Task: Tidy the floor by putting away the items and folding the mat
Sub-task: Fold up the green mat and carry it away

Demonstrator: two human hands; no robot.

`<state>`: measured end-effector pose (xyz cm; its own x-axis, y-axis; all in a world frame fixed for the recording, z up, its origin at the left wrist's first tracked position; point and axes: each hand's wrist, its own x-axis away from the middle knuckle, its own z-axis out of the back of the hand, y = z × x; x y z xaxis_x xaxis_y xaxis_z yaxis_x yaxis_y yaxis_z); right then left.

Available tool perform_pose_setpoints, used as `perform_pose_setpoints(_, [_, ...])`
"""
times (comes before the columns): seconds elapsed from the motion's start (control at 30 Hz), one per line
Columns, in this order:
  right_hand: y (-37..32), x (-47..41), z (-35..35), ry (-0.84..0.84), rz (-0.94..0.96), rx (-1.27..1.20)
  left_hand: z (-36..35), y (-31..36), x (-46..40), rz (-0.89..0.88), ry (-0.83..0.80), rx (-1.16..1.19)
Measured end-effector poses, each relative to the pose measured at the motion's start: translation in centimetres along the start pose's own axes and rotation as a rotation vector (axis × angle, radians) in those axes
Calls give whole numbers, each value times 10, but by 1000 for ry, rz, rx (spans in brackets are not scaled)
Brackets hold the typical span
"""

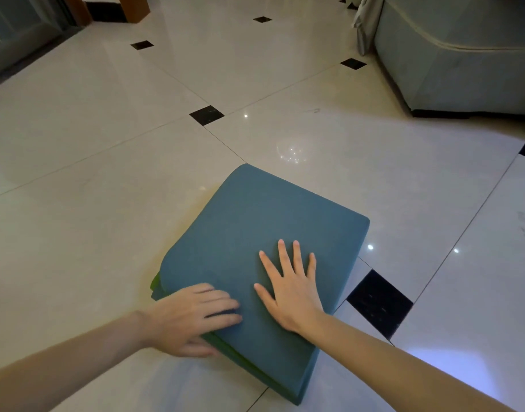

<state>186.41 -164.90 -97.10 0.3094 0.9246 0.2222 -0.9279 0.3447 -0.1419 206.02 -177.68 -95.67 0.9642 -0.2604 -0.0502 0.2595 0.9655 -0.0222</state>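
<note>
A folded teal mat [255,251] lies on the tiled floor [106,173]. The right hand [291,289] presses flat, fingers spread; at its 9 o'clock, the left hand [192,316] grips the mat's edge.

One folded mat [255,248], two hands.

Glossy cream tiled floor [106,138] inset with black diamond tiles [207,115], pale upholstered sofa [463,55] at right, wooden posts [134,7] beyond.
</note>
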Motion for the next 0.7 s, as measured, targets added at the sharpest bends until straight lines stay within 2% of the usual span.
perform_pose_setpoints(0.07, [-2,1,-8,6,-35,26,2,-12,-2,111,53,25])
perform_pose_setpoints(0.23, [-4,5,-22,14,-47,2,-3,-33,-46,632,61,-19])
perform_pose_setpoints(0.3, [-2,7,-26,0,-31,-17,-7,-40,-66,788,-3,-33])
perform_pose_setpoints(0.37, [-2,6,-27,-30,-41,-22,-19,-45,-77,962,-118,54])
perform_pose_setpoints(0.43, [-1,7,-22,37,-28,-54,-34,-44,-82,1105,-236,149])
perform_pose_setpoints(0.5, [2,11,-13,131,26,-205,-46,-39,-82,1161,-301,204])
perform_pose_setpoints(0.57, [10,16,2,272,20,-479,-50,-39,-81,1168,-313,228])
perform_pose_setpoints(0.67, [28,23,16,595,-187,-641,-49,-41,-79,1166,-277,257])
perform_pose_setpoints(0.7, [34,23,16,613,-302,-671,-49,-41,-78,1169,-263,268])
